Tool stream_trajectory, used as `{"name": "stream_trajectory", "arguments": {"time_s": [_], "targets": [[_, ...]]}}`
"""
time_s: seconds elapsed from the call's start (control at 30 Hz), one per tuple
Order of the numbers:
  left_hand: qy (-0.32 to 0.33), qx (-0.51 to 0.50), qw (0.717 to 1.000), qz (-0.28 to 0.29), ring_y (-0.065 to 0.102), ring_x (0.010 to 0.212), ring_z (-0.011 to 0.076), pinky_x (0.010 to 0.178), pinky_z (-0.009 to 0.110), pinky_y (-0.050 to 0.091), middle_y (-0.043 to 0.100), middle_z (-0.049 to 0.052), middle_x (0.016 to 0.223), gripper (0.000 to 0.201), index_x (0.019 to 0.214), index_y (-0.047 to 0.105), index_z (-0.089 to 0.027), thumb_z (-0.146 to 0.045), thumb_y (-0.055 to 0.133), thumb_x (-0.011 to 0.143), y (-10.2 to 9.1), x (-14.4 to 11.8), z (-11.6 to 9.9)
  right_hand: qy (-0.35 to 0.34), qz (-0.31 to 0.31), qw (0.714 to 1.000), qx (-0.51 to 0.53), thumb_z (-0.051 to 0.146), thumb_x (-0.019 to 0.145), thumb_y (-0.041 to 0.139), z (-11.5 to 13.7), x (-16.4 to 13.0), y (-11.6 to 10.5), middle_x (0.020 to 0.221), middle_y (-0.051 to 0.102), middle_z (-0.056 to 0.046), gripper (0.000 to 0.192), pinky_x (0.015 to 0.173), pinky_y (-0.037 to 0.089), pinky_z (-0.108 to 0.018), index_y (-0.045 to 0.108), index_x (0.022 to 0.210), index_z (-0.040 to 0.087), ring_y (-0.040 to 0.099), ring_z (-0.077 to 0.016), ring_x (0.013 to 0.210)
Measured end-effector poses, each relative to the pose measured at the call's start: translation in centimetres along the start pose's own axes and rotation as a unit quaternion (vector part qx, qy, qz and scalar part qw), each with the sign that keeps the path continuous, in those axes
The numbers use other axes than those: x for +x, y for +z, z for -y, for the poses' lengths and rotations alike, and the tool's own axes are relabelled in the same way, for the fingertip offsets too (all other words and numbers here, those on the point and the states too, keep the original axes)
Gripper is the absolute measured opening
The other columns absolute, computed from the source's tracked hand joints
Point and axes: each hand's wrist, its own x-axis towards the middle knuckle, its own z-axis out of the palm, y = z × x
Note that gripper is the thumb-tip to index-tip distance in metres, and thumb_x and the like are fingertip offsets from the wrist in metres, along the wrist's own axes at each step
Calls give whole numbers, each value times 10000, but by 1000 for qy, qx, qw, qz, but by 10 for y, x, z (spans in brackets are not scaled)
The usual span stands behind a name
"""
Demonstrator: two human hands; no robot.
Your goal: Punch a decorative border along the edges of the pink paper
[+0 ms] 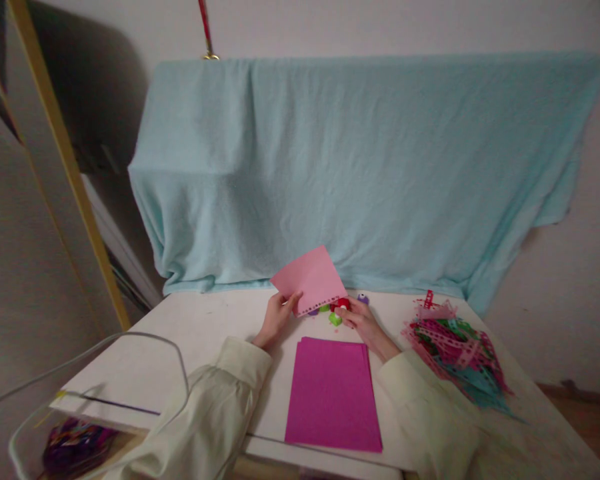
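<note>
A pink sheet of paper (310,277) is held up over the white table, with a row of small punched holes along its lower edge. My left hand (279,313) pinches its lower left side between thumb and fingers. At the sheet's lower right corner, my right hand (356,313) is closed around a small red craft punch (342,304). Beneath and beside the sheet lie a green punch (335,319) and a purple punch (363,299), with others partly hidden. A stack of magenta paper (333,393) lies between my forearms.
To the right is a heap of punched paper strips (460,353) in pink, red, green and teal. A light blue cloth (370,173) hangs behind the white table (220,317). A pale cable (180,357) loops at the left, near a dark purple bundle (75,443) below the table edge.
</note>
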Motion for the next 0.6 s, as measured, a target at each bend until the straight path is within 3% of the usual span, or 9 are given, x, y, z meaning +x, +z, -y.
{"name": "stream_trajectory", "arguments": {"time_s": [0.23, 0.6], "targets": [[-16, 7, 1000, -11, 434, 522, 101, 519, 215, 313, 522, -6, 521, 464, 534, 541, -138, -519, 573, 797, 1, 0, 5, -7, -30, 999, 9, 373, 668, 784, -13, 7, -3, 691, 524, 32, 330, 408, 161, -243, 628, 878, 172, 278, -41, 454], [-20, 19, 999, -42, 393, 506, 97, 492, 212, 289, 490, -12, 505, 444, 535, 548, -143, -514, 590, 773, 2, 1, 6, -6, -26, 1000, -5, 383, 657, 789, -10, 5, -1, 663, 505, 32, 343, 415, 184, -245, 644, 890, 177, 302, -56, 463]]}}
